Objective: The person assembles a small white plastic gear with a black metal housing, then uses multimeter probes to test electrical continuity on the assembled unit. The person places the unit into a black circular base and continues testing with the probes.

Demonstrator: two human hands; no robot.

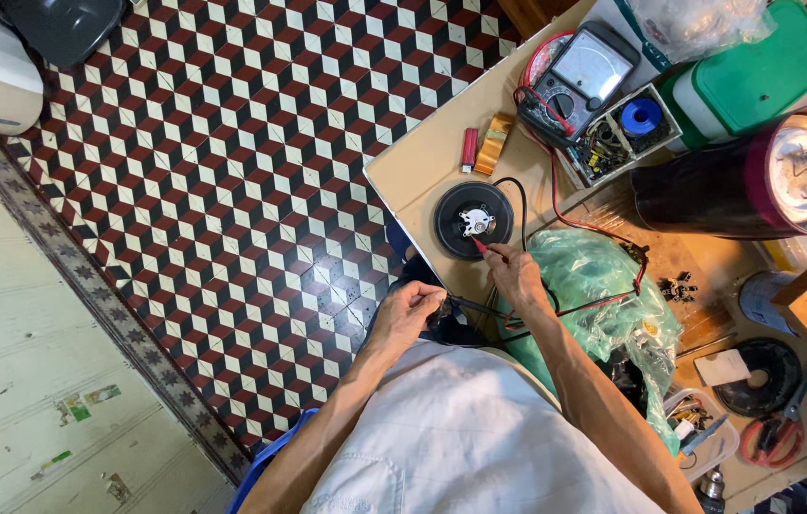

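While clamped on a red probe (481, 247), right hand (516, 276) over the black disc (474, 220); left hand (410, 309) curled around a black part (438, 317).

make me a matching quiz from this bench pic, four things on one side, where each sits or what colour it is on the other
Things:
1. round black disc
2. meter
3. lighter
4. box lid

Descriptions:
A. green, at the top right of the table
B. small and red, beside a roll of amber tape
C. touched by the red probe in the right hand
D. has a dial face, red lead plugged in

Pairs: 1-C, 2-D, 3-B, 4-A
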